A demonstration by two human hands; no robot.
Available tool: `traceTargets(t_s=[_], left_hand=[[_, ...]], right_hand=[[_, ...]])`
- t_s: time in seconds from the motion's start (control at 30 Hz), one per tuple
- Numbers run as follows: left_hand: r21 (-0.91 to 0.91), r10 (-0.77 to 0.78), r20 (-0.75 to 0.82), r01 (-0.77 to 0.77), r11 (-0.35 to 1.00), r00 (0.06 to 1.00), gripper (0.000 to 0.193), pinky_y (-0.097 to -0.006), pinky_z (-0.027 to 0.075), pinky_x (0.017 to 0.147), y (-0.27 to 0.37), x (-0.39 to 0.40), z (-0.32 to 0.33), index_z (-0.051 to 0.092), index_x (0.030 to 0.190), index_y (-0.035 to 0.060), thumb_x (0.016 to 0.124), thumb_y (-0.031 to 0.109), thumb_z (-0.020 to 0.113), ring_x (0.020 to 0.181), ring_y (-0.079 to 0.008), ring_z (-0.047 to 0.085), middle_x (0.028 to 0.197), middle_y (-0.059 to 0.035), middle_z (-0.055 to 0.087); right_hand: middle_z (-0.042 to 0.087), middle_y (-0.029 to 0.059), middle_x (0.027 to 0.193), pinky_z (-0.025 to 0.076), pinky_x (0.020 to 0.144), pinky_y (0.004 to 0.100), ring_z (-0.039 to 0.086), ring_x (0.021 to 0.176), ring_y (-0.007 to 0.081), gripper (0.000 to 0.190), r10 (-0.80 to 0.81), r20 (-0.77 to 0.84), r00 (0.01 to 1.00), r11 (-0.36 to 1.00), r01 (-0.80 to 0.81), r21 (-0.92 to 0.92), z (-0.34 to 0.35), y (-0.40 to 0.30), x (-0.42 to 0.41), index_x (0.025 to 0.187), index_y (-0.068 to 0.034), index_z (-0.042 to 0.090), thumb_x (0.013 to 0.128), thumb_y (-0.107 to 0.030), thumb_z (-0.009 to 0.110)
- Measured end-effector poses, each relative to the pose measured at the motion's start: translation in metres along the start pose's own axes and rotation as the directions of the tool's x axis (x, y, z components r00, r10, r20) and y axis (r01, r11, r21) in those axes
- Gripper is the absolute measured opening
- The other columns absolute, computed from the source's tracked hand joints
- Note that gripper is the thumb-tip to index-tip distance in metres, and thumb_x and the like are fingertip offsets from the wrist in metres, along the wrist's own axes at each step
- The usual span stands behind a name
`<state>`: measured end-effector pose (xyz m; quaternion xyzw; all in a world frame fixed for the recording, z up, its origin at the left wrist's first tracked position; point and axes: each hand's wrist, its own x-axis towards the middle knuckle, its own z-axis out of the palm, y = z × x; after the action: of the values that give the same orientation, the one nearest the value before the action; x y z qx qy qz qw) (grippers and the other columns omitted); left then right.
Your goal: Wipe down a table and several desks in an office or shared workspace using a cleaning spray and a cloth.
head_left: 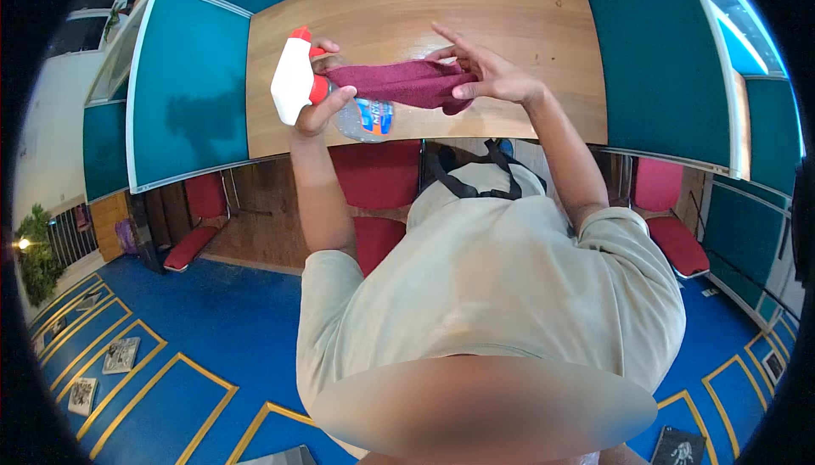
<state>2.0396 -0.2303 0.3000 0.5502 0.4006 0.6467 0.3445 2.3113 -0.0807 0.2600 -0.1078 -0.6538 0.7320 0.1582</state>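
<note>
My left hand point(323, 112) is wrapped around the neck of a spray bottle point(291, 80) with a white and red trigger head. The bottle's clear body point(349, 122), with a blue and orange label, points toward the table's near edge. A maroon cloth point(401, 82) stretches between both hands, its left end against the fingers of my left hand. At the cloth's bunched right end, my right hand point(493, 77) pinches it between thumb and fingers, with the index finger extended. Both hands are above the wooden table point(414, 7).
Teal partition panels point(191, 83) border the table left, right and behind. A red chair point(375, 175) stands at the near edge, with more red chairs point(200, 210) to either side. Behind me, yellow-framed panels point(165, 401) line the blue floor point(216, 312).
</note>
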Motion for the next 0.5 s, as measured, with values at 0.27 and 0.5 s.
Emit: traceTargets(t_s=[0.27, 0.5], left_hand=[[0.425, 0.013, 0.216, -0.106, 0.899, 0.976, 0.084, -0.0356, 0.049, 0.087, 0.025, 0.012, 0.049, 0.035, 0.142, -0.0043, 0.068, -0.005, 0.075, 0.109, -0.0245, 0.055, 0.118, -0.0161, 0.054], [0.411, 0.025, 0.015, -0.029, 0.911, 1.000, 0.082, -0.0342, 0.050, 0.085, 0.017, 0.008, 0.074, 0.039, 0.139, -0.0043, 0.065, -0.005, 0.076, 0.107, -0.0221, 0.055, 0.119, -0.0139, 0.053]], right_hand=[[0.065, 0.0070, 0.098, 0.044, 0.092, 0.0303, 0.058, 0.102, 0.0162, 0.025, -0.139, 0.108, 0.984, 0.958, 0.161, -0.238, -0.050, -0.005, -0.030, 0.097, -0.002, 0.068, 0.074, -0.003, 0.077], [0.063, 0.0002, 0.083, 0.044, 0.079, 0.0257, 0.055, 0.084, 0.0061, 0.018, -0.051, 0.098, 0.994, 0.980, 0.069, -0.188, -0.082, -0.025, -0.057, 0.088, -0.003, 0.064, 0.079, -0.008, 0.078]])
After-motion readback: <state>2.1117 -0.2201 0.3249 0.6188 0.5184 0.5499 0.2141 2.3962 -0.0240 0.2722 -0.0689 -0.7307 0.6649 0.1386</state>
